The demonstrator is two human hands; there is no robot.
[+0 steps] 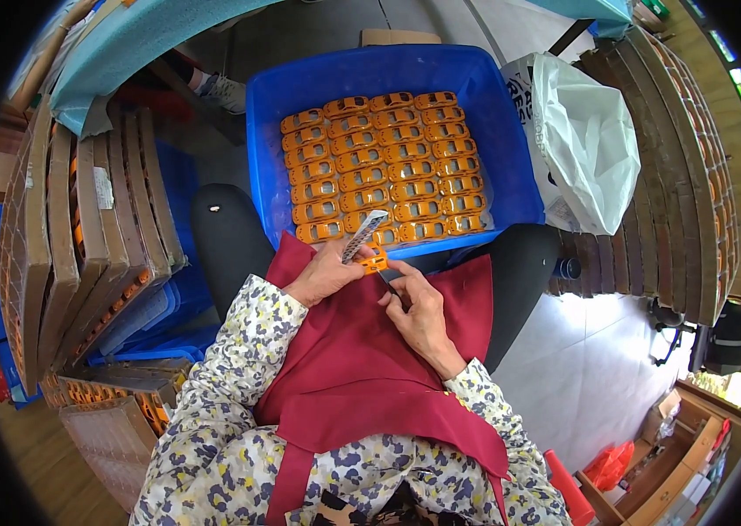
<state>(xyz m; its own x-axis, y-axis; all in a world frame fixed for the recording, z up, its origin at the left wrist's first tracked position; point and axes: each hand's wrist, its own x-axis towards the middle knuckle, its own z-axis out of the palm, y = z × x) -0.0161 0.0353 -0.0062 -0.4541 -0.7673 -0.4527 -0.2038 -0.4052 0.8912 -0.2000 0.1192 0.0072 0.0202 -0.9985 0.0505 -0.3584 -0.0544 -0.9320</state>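
Above my lap, my left hand (325, 275) is closed on an orange toy car body (374, 261). A narrow strip (365, 235) with rows of small dark and light marks also stands up from its fingers. My right hand (423, 314) is closed on a thin dark tool (387, 284), whose upper end meets the near side of the car body; its exact kind is too small to tell. Just beyond my hands, a blue plastic bin (258, 167) holds several rows of similar orange car bodies (362, 158).
Stacked brown trays (55, 254) stand at the left, with more trays (651, 175) at the right. A white plastic bag (585, 140) hangs beside the bin. A dark red apron (344, 368) covers my lap. An open wooden drawer unit (682, 447) sits at the lower right.
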